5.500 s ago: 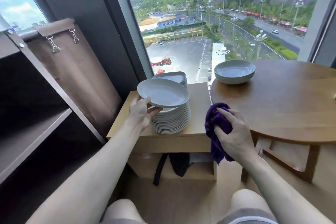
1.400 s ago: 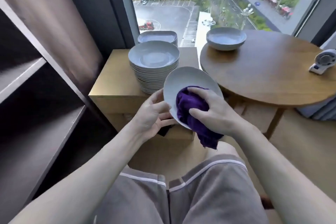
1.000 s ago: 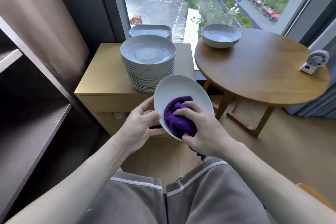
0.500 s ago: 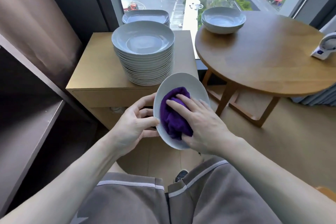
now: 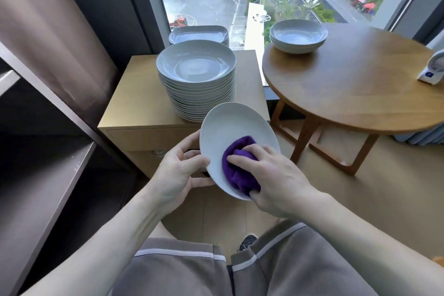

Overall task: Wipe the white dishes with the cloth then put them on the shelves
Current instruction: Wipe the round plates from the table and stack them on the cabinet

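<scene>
White round ceramic dish (image 5: 236,127) is held in the air above the lap, just in front of the low wooden bench (image 5: 137,108). Its left rim is gripped by the left hand (image 5: 179,170), with the thumb at the front edge and the fingers behind. A bunched purple cloth (image 5: 237,170) is pressed into the lower part of the hollow by the right hand (image 5: 271,180), whose fingers are curled over it.

The dish is tilted steeply, with its hollow face turned up and to the right. Being round, it has no true long axis, though its outline is seen as an oval running from the far upper rim to the near lower rim.

The wiping step is judged to be in hand. Next, the cloth would need to be lifted off and the dish carried left to the dark shelves (image 5: 40,190), then levelled so it can be set down flat.

Farther off, a tall stack of white dishes (image 5: 195,67) stands on the bench, so most of the task is judged to remain.
</scene>
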### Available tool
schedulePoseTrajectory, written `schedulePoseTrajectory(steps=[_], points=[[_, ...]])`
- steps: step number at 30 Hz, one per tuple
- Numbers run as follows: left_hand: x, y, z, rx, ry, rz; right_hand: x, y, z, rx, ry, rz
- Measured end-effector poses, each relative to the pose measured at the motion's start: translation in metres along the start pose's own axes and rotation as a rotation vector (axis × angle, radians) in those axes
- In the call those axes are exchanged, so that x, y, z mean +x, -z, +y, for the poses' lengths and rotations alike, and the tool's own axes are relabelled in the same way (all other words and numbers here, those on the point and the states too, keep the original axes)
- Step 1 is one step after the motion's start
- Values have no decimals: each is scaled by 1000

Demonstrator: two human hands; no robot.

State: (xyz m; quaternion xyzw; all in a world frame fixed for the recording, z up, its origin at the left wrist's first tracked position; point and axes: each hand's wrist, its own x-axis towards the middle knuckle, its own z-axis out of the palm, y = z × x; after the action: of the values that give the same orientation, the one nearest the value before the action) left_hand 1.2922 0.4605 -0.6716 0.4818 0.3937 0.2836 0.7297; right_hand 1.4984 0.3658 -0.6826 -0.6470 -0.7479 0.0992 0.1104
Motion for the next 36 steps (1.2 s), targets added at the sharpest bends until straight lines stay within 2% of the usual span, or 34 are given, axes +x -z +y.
schedulePoseTrajectory(steps=[4, 8, 14, 19, 25, 29, 36], points=[[-1, -1, -1, 6, 15, -48, -2, 1, -8, -10, 130, 22], [-4, -7, -6, 20, 41, -148, 0, 5, -5, 43, 176, 171], [-7, -8, -6, 20, 57, -237, 4, 4, 2, -21, 75, 317], [-9, -10, -10, 30, 34, -191, 6, 3, 7, -106, -173, 234], [-9, -2, -5, -4, -12, -114, 4, 3, 8, -57, -271, 73], [-3, 9, 1, -24, -39, -58, -1, 2, -2, 104, -226, 41], [3, 11, 1, -42, 3, -55, -4, -3, -16, 43, 61, 23]])
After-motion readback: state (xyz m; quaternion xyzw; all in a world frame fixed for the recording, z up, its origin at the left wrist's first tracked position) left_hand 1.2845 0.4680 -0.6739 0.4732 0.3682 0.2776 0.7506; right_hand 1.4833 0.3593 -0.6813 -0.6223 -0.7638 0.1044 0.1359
